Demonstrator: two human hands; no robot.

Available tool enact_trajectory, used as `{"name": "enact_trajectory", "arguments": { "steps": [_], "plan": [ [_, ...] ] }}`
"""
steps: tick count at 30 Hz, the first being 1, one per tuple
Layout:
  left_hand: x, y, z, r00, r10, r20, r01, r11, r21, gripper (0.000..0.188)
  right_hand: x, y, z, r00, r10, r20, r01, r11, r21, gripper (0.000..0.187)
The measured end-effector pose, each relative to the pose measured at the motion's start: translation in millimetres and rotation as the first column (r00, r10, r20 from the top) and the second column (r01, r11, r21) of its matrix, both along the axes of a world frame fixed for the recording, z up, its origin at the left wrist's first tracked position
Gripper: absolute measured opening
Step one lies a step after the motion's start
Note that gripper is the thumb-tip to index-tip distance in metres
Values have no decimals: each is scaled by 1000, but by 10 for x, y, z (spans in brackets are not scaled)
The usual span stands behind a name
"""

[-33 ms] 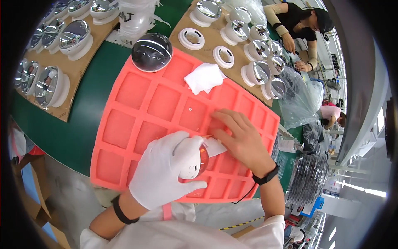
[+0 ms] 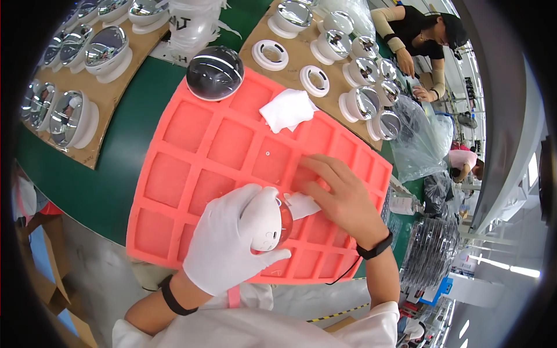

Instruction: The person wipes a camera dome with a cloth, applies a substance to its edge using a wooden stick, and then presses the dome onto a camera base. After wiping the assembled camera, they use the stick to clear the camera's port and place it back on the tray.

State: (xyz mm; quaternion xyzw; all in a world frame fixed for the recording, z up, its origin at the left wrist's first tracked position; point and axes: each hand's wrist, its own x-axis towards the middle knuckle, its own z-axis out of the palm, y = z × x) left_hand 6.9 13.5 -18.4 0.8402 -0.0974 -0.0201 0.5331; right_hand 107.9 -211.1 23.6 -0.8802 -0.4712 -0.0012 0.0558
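Note:
My left hand [image 2: 217, 240], in a white glove, grips a white rounded device [image 2: 262, 223] with small openings and marks on its side. The device is tilted, and its shiny domed face [image 2: 286, 220] turns right, reflecting red. Against that face lies a folded white wipe [image 2: 303, 205], pinched by my bare right hand [image 2: 343, 200], whose fingertips are partly hidden. Both hands are above a red foam tray [image 2: 200, 155] divided into square pockets. A loose white cloth [image 2: 287, 110] lies on the tray's far part, with a dark glossy dome [image 2: 214, 73] at its far left corner.
Mirrored domes on white bases stand on cardboard at the far left [image 2: 107, 52] and far right [image 2: 362, 101]. Two white rings [image 2: 314, 80] lie nearby. Plastic bags [image 2: 420, 133] and a clear bottle [image 2: 406, 203] are to the right. A co-worker [image 2: 415, 40] sits beyond.

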Motion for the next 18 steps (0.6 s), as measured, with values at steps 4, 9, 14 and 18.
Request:
{"name": "enact_trajectory", "arguments": {
  "steps": [4, 9, 14, 18],
  "plan": [
    [-69, -112, 17, 993, 21, -118, -16, 999, 40, 94, -102, -125, 191, 996, -67, -66, 67, 998, -6, 28],
    [-68, -247, -75, 986, 162, 46, -164, 985, 59, 94, -347, 47, 213, 859, -250, -447, 388, 887, 250, 25],
    [266, 243, 45, 971, -232, -60, 233, 973, 2, 86, -293, 4, 9, 897, -52, -438, 214, 920, 329, 16],
    [321, 179, 119, 936, -353, -9, 353, 935, 30, 79, -390, 61, -49, 901, -21, -433, 195, 912, 361, 7]
  ]
}}
